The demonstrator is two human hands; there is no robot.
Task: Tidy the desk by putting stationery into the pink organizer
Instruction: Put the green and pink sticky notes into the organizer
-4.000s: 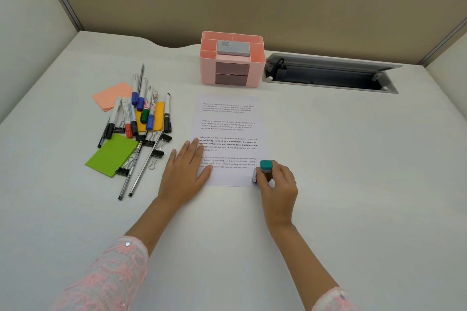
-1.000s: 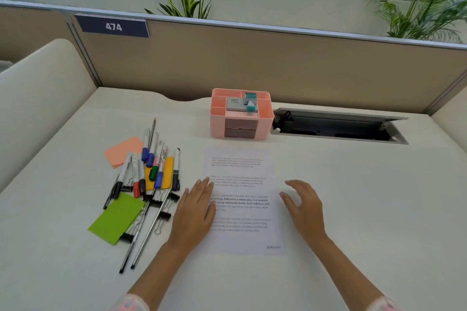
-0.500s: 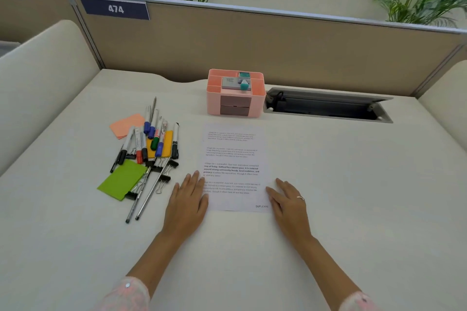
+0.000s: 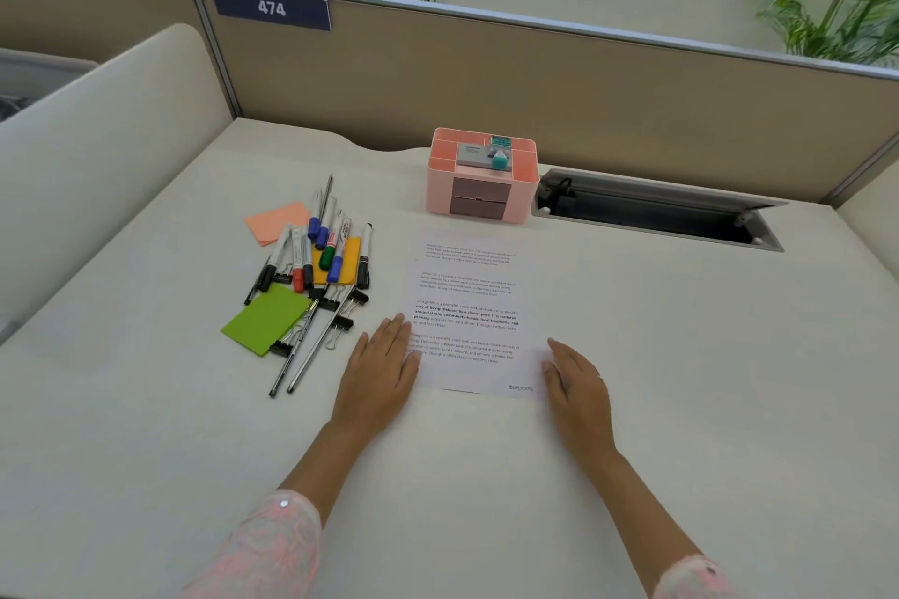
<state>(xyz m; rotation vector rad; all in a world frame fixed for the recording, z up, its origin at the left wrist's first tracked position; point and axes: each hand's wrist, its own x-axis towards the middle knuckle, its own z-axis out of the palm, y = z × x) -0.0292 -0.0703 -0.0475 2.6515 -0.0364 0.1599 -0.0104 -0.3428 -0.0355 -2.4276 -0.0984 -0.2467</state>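
A printed sheet (image 4: 469,311) is flanked by the left hand (image 4: 382,377) and right hand (image 4: 576,379), both laid flat on the desk (image 4: 681,355). Markers (image 4: 331,248), sticky notes (image 4: 265,319) and binder clips (image 4: 343,321) are heaped left; the pink organizer (image 4: 481,178) is set behind.

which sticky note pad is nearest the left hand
The green sticky pad, at the front of the stationery pile, lies closest to the left hand. The yellow pad and the orange pad sit farther back.
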